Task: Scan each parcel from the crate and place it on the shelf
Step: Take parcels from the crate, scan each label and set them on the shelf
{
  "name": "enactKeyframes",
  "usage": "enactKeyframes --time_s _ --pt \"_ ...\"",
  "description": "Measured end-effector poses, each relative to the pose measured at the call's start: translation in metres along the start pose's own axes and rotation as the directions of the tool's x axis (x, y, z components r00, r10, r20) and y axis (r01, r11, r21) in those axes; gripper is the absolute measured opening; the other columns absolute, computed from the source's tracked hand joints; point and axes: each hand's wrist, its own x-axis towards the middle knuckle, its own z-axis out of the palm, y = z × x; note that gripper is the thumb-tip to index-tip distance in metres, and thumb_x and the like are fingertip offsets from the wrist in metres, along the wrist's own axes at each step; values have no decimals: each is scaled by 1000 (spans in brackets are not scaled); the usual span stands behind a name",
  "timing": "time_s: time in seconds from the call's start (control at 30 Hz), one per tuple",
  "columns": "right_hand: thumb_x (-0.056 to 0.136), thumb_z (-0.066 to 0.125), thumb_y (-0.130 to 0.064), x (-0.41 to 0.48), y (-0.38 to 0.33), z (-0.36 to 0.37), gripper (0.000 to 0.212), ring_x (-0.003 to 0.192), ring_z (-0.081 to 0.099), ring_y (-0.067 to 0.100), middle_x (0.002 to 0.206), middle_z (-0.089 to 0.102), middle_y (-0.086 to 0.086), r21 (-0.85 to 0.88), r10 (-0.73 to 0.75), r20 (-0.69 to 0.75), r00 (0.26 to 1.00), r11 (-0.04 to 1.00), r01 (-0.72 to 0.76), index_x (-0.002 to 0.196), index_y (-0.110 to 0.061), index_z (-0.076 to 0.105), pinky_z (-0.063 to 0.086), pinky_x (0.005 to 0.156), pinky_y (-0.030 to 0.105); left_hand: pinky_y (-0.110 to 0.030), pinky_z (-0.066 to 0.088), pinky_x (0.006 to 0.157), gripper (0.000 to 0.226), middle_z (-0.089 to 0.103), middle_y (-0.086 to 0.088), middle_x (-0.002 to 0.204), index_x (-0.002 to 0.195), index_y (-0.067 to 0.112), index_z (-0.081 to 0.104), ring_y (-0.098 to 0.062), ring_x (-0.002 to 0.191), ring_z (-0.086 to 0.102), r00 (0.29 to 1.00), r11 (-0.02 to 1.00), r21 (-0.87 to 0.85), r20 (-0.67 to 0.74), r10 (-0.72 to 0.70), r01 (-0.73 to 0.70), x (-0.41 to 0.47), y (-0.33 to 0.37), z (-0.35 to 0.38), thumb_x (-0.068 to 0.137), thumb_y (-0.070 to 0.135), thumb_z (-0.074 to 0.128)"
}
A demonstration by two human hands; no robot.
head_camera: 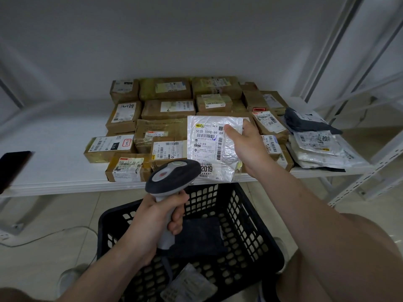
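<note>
I hold a white plastic parcel (214,147) up in my right hand (246,147), over the front edge of the shelf (54,138) and above the black crate (250,225). Its printed label faces me, barcodes showing, the film crinkled and shiny. My thumb presses its upper right face, fingers behind it. My left hand (157,216) is wrapped round the scanner (172,177) handle, its head just beside the parcel's lower left corner. Brown boxes (165,110) fill the shelf behind.
</note>
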Motion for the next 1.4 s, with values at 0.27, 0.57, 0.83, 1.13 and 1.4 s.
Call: enactKeyframes --time_s 0.27,0.57,0.83,1.13,1.4 --pt "101 55 -28 -7 -7 -4 57 152 31 23 164 35 1 5 96 33 995 995 -97 155 -25 38 26 119 43 -26 32 45 23 39 -8 56 84 4 61 -16 44 33 999 999 -6 17 35 -35 1 0 2 78 24 71" --pt "94 52 -6 0 -12 -48 22 81 57 16 95 56 1 65 130 -268 955 991 -116 111 -19 48 47 68 31 -27 33 43 47 39 -9 55 87 -15 49 -17 42 32 996 998 -6 70 62 -62 16 -10 23 78 25 72" --pt "98 56 -19 33 15 -146 13 87 62 23 93 66 2 219 206 -691 693 973 -72 91 -17 67 52 79 34 -27 33 44 18 40 -8 56 88 4 61 -16 43 34 989 998 23 135 59 -62 34 -17 53 90 16 75" --pt "79 61 1 40 46 -202 25 60 51 23 71 51 6 354 373 -740 560 923 -149 69 -13 42 44 58 30 -28 32 44 23 39 -8 56 90 -8 56 -17 43 34 991 997 38 122 58 -63 44 -25 57 92 12 67" --pt "86 62 -8 53 50 -213 54 103 67 26 126 64 5 369 396 -767 504 916 -159 139 -11 56 59 89 40 -24 32 42 23 39 -8 56 92 0 62 -16 43 34 991 999 7 126 35 -36 51 -29 59 80 18 68"
